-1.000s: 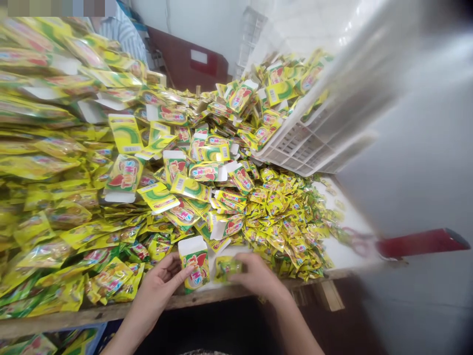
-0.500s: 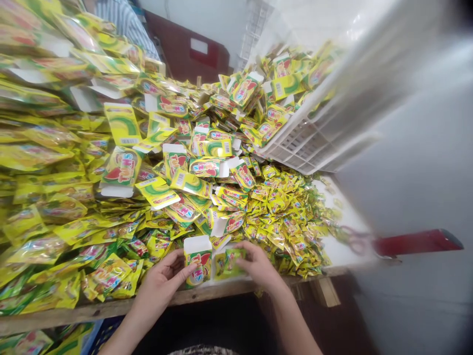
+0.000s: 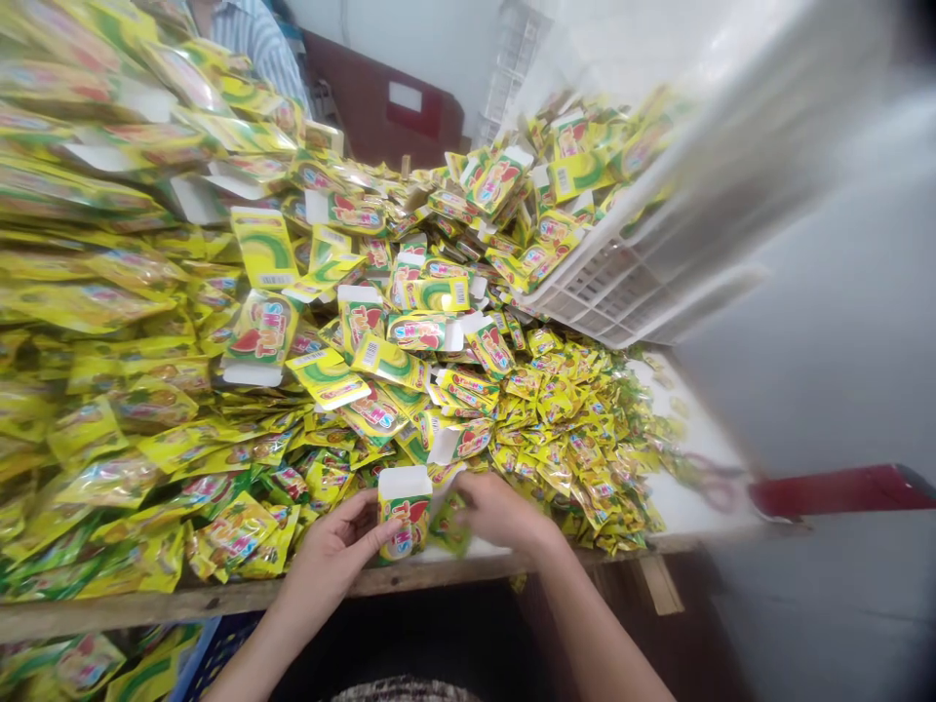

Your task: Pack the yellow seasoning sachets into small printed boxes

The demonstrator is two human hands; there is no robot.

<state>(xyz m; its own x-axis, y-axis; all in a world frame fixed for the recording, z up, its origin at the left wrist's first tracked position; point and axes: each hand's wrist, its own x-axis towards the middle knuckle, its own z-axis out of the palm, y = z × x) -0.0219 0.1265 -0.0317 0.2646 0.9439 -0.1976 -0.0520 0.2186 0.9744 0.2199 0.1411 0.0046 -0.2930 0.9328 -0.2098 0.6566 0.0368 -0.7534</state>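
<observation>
My left hand [image 3: 332,551] is wrapped round the side of a small yellow and green carton [image 3: 405,531], thumb across its printed front. The carton stands upright at the table's front edge with its white top flap raised. Just right of it, my right hand [image 3: 504,514] has its fingers closed on a green and yellow sachet [image 3: 451,529], which looks blurred. Behind both hands lies a heap of similar cartons [image 3: 391,363], many with flaps lifted. Loose small yellow sachets [image 3: 577,429] are piled to the right.
A tilted white plastic basket [image 3: 606,288] spills cartons at the back right. Larger yellow packets [image 3: 109,390] fill the left side. Scissors [image 3: 713,478] and a red-handled object [image 3: 840,490] lie at the right end. A person in a striped sleeve [image 3: 259,44] is at the back left.
My right hand has moved the sachet left, closer to the carton, and its fingers have curled downward. The left hand keeps its hold on the carton. The whole view has shifted slightly.
</observation>
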